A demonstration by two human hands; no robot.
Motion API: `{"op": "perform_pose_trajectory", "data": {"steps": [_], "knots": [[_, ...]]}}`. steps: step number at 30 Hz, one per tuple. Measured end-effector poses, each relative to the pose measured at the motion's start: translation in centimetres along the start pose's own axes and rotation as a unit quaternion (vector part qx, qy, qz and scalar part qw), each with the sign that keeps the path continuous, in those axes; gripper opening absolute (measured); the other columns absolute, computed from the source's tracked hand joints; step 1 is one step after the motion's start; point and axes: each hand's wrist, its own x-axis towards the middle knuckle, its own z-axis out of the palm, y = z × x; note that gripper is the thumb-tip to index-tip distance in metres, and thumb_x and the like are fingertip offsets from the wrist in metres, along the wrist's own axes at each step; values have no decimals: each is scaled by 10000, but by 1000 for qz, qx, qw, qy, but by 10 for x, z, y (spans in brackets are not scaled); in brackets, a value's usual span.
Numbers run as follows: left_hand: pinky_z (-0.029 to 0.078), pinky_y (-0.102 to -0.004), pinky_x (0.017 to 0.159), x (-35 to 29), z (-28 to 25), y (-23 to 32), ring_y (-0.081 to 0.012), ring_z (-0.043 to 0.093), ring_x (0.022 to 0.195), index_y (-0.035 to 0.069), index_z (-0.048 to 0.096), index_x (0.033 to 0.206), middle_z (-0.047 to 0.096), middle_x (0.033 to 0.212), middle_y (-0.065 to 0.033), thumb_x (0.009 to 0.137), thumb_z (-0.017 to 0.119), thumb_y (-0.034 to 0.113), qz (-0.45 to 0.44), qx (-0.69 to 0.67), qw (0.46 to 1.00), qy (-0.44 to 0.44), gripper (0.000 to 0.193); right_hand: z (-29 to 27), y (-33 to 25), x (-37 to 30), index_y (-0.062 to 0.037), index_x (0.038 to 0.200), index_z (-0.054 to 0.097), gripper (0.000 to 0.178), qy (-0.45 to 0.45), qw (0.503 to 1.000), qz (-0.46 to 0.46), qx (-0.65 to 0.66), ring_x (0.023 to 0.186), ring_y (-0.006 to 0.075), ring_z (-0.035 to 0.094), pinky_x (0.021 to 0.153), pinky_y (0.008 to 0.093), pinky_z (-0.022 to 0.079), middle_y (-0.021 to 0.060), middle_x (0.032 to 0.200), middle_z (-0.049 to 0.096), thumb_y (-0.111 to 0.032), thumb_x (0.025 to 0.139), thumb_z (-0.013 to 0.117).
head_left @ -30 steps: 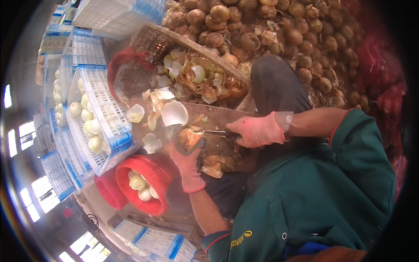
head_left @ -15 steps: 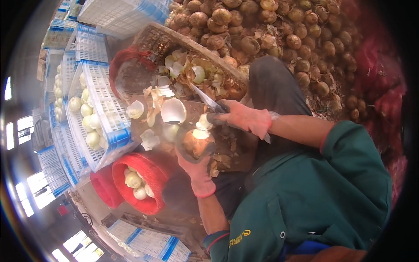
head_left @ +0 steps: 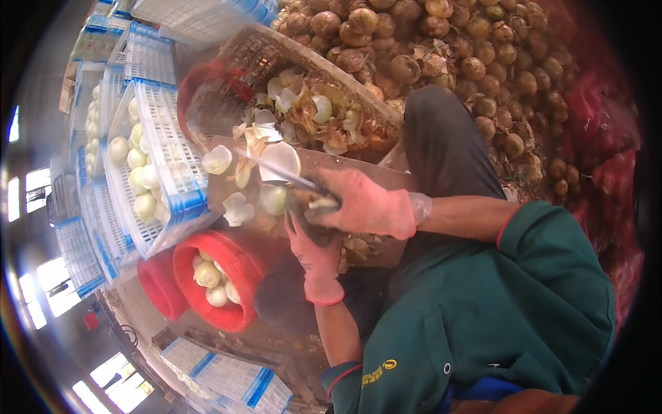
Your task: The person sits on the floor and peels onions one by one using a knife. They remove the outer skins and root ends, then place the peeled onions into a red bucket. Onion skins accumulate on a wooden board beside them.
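My right hand (head_left: 369, 203), in a pink glove with dark fingers, is closed around a knife (head_left: 277, 168) whose blade points to the far left. Just below it, my left hand (head_left: 314, 259) is wrapped round an onion (head_left: 322, 203) that shows only as a pale patch between the gloves. Both hands meet over a brown board (head_left: 393, 243). Left of them on the board lie a whitish peeled onion (head_left: 273, 199), a cupped piece of peel (head_left: 281, 160) and other peel scraps (head_left: 238, 209).
A worn basket (head_left: 331, 69) full of onion skins stands beyond the board, before a big heap of unpeeled onions (head_left: 472, 67). White-and-blue crates (head_left: 172, 159) with peeled onions line the left. A red mesh sack (head_left: 185, 276) holding peeled onions is near left; my knee (head_left: 445, 127) rises at right.
My right hand has moved left and down with the knife, onto the onion in my left hand. The blade has swung flatter, and the gloves cover most of the onion.
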Motion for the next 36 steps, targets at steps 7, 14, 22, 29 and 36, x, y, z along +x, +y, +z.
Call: {"op": "perform_pose_trajectory", "data": {"steps": [7,14,22,29,36], "knots": [[481,-427,918,-8,25,-16,-346,529,1135,62,345,1393,407,1330,-202,648,824,227,-27,-109,992,54,901,9,3,-9,-21,1065,535,381,-66,994,-47,-76,824,348,625,738,392,490,184,856,625,-227,788,695],[469,-409,934,12,9,7,-341,543,1110,50,436,1347,520,1259,-151,542,867,258,-27,-9,999,33,936,-58,22,42,-11,951,505,289,35,981,-10,-188,844,319,646,724,389,512,187,847,626,-163,758,657],[463,-355,950,1,3,2,-251,573,1098,53,451,1342,570,1230,-110,500,899,148,-116,-139,982,60,958,-119,26,70,40,1041,478,614,23,947,57,-314,932,349,630,777,400,513,233,941,631,-442,767,740],[457,-379,947,-5,-1,1,-286,562,1104,60,452,1340,571,1211,-127,522,895,246,-146,-100,984,36,949,-84,16,-24,23,1040,478,290,-115,963,-52,-236,808,388,604,715,436,496,229,811,590,-203,880,564],[441,-335,979,-5,-5,5,-229,556,1126,38,434,1366,563,1254,-108,538,894,204,-139,-92,986,23,962,-65,19,-76,16,1145,458,384,-182,962,-34,-203,832,371,602,715,434,493,190,845,593,-167,844,609]]}}
